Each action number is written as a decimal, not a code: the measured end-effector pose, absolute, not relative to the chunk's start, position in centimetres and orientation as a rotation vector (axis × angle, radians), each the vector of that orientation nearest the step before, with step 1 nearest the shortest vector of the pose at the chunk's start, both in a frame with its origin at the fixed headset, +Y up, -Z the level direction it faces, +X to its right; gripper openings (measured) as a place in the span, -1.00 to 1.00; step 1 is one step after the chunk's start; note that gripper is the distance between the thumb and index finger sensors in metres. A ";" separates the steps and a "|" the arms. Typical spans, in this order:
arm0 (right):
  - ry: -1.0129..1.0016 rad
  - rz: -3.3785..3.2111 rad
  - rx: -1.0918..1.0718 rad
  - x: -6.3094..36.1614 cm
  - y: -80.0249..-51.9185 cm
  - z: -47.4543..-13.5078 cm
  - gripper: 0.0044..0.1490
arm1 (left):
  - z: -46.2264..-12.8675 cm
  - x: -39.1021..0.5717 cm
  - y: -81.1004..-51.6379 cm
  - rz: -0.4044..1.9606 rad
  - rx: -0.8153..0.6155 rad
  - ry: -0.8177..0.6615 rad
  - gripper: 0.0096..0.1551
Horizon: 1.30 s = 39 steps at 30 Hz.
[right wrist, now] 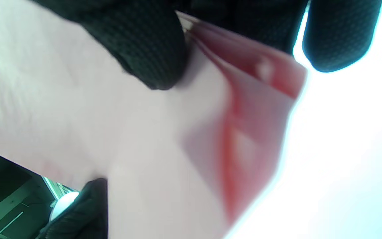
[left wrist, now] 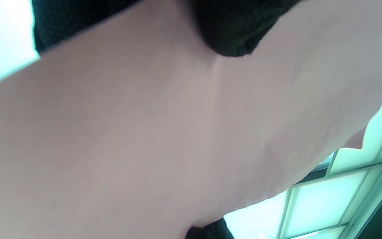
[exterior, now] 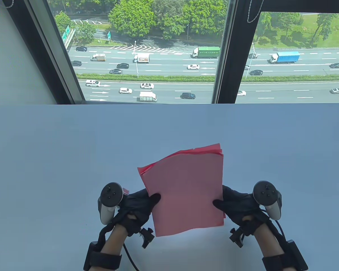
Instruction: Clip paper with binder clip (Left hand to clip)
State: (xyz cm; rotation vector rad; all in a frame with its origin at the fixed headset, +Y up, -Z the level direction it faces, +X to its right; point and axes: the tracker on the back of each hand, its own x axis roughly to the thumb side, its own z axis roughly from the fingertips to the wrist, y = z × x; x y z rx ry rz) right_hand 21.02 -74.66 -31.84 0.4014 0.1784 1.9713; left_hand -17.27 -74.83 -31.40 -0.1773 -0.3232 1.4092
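A stack of pink paper sheets [exterior: 186, 192] is held up off the white table [exterior: 59, 155], its sheets slightly fanned at the top. My left hand [exterior: 151, 201] grips the stack's left edge, thumb on the front. My right hand [exterior: 219, 203] grips the right edge the same way. In the left wrist view the paper [left wrist: 144, 132] fills the frame under my thumb [left wrist: 230, 33]. In the right wrist view my thumb [right wrist: 151, 56] presses the paper [right wrist: 111, 126], whose sheet edges spread on the right. A small red piece [exterior: 126, 191] shows beside the left tracker; I cannot tell what it is.
The table's far edge [exterior: 169, 104] meets a large window with dark frames [exterior: 228, 56]. A wall [exterior: 11, 56] stands at the back left.
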 end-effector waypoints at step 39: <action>0.196 1.718 0.409 18.3 -75.4 -30.7 -0.24 | -30.4 -14.1 -76.7 1.783 -0.425 -0.363 -0.43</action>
